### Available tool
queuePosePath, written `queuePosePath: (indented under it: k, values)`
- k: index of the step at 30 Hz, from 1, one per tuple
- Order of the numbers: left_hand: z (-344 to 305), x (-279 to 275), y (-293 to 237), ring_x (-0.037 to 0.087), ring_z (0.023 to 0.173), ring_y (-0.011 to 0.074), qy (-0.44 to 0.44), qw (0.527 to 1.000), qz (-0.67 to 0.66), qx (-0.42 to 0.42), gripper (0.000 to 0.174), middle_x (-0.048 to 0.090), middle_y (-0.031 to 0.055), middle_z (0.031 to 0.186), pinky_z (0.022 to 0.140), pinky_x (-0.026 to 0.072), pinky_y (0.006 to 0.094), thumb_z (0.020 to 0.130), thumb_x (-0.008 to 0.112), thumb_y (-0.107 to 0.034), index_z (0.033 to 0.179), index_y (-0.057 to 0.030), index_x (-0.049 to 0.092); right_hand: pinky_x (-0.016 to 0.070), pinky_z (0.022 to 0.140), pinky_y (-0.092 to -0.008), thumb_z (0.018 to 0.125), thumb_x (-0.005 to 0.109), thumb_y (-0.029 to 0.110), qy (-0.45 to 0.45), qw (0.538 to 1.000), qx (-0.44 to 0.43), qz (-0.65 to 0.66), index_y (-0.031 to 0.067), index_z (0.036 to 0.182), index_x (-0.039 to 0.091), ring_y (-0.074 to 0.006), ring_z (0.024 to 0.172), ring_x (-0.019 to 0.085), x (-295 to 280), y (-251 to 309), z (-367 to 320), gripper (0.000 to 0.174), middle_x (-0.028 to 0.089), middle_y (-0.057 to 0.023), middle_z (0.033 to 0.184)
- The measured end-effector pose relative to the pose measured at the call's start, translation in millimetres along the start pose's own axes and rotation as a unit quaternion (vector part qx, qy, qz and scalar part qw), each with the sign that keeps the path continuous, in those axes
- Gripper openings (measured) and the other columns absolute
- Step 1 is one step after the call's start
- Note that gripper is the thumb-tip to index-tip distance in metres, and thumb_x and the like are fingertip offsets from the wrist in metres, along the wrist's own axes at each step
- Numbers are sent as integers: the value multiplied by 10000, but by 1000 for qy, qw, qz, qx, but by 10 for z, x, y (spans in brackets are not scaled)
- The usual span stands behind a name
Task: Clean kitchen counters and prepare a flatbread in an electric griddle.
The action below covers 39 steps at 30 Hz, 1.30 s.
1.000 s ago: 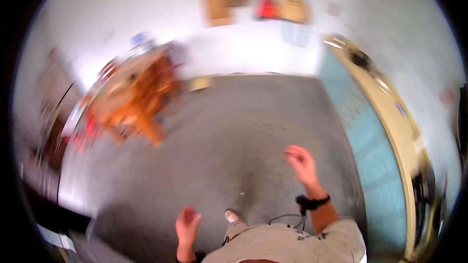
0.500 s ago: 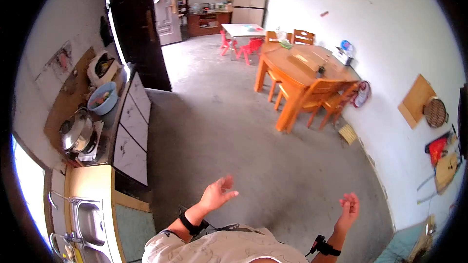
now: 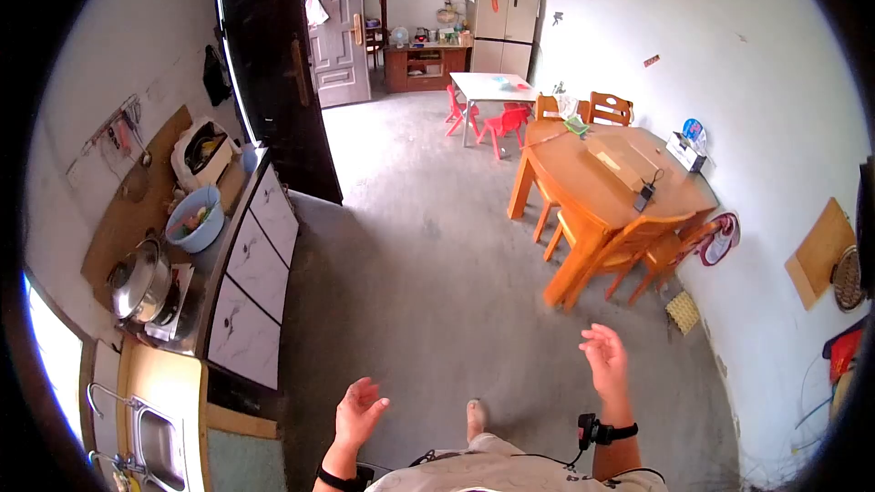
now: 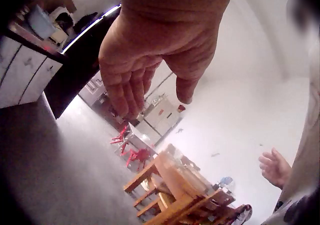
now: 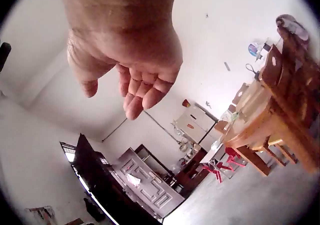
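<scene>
Holding left hand (image 3: 359, 415) and right hand (image 3: 607, 366) out over gray floor (image 3: 401, 310), both hanging loosely open, gripping nothing, facing wooden table (image 3: 563, 160) at right, beyond the hands, with sink (image 3: 159, 448) near left.

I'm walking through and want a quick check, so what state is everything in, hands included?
Left hand: open, empty
Right hand: open, empty
Dark door: open
Paneled door: open
Refrigerator: shut
Marble-patterned cabinet doors: shut
Steel pot: lid on
Blue basin: uncovered, things inside
Faucet: can't tell whether running
</scene>
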<state>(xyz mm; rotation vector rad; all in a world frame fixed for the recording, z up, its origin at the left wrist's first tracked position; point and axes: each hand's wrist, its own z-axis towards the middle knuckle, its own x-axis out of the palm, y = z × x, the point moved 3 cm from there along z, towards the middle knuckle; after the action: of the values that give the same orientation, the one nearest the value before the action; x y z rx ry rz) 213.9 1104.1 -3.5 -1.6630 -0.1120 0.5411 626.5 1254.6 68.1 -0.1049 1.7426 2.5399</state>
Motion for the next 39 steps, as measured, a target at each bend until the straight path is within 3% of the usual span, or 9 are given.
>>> queuePosePath:
  k: [8,17,20,23,28,29,36,38,39]
  values:
    - [1195,287,-491,578,977,209,-45,999,10,25,514,578,166,1094,834,480,308,782,667,-57,1229,31,431,467,763,-253,835,569,6,49,996,-10,74,19,1170,491,-110,832,576,313,-476,1681,343,603,-85,1042]
    - [2533,163,-305,597,919,189,-186,979,10,-82,525,607,158,1042,811,483,302,745,689,-89,1203,35,463,461,761,-254,823,597,31,146,984,17,96,22,1160,503,-98,812,574,1295,-1230,3418,350,609,-72,1032]
    - [3393,172,-389,593,916,184,-166,985,2,-33,512,607,151,1046,808,482,301,755,688,-96,1198,39,468,456,752,-250,821,601,44,144,988,16,60,25,1155,510,-88,796,552,1539,-1320,4054,347,608,-57,1033]
    - [4881,387,-616,590,930,179,-133,991,-19,-1,508,603,145,1066,815,479,296,763,685,-96,1205,30,467,451,736,-244,818,595,42,117,993,15,13,25,1148,516,-82,782,541,1745,-1552,5098,340,606,-52,1039]
    - [6224,842,-1313,588,961,183,-19,997,-39,67,528,597,126,1088,818,481,293,766,701,-127,1215,20,463,444,733,-227,808,611,60,68,997,17,-36,35,1134,519,-85,816,542,1710,-1535,5828,340,607,-56,1025]
    - [6788,956,-1293,589,960,185,8,997,-31,71,531,597,123,1088,816,482,290,767,702,-129,1217,20,462,443,735,-225,808,612,67,59,997,27,-33,37,1132,521,-86,830,541,1853,-1846,6159,338,608,-53,1019]
    - [8096,1164,-1451,591,947,185,-9,995,-44,84,503,594,129,1090,795,493,299,777,679,-100,1212,23,457,453,773,-242,830,623,159,52,998,38,-14,23,1118,525,-87,858,545,2032,-2522,7279,333,598,-46,986]
    - [8948,1207,-1405,590,944,188,-45,994,-69,71,498,588,137,1097,794,493,302,778,669,-73,1219,10,454,456,769,-241,832,621,154,41,998,33,33,21,1115,527,-84,853,546,2301,-2819,8173,327,598,-43,978]
    - [8951,1145,-1506,590,944,188,-45,994,-70,76,498,588,137,1097,794,493,302,778,669,-73,1219,10,454,456,766,-236,828,623,142,35,997,33,58,20,1115,529,-83,847,547,2318,-2748,8329,326,602,-41,979]
